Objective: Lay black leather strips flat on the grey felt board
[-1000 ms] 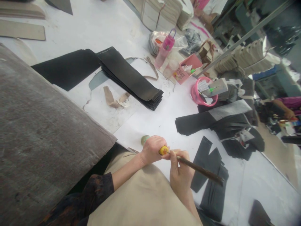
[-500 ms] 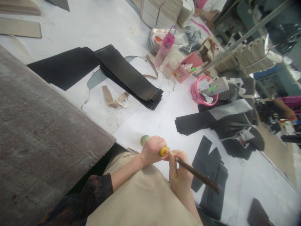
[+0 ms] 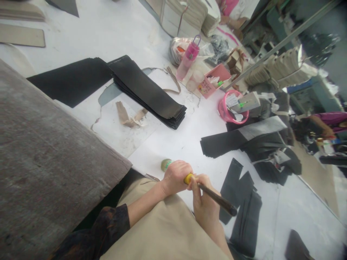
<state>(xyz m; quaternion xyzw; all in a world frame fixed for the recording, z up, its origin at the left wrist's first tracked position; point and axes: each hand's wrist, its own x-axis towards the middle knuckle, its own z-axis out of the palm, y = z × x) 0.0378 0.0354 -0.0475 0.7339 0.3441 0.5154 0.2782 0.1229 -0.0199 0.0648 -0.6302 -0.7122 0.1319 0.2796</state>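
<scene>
The dark rod (image 3: 219, 199) swings its free end closer to the right hand (image 3: 205, 207) gripping it, suggesting re-angling, while the left hand's (image 3: 176, 177) fingers clench a greenish bottle (image 3: 165, 164).

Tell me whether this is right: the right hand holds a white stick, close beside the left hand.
Not quite: the stick is dark brown, not white, as the head view shows. The right hand does hold it, close beside the left hand.
</scene>
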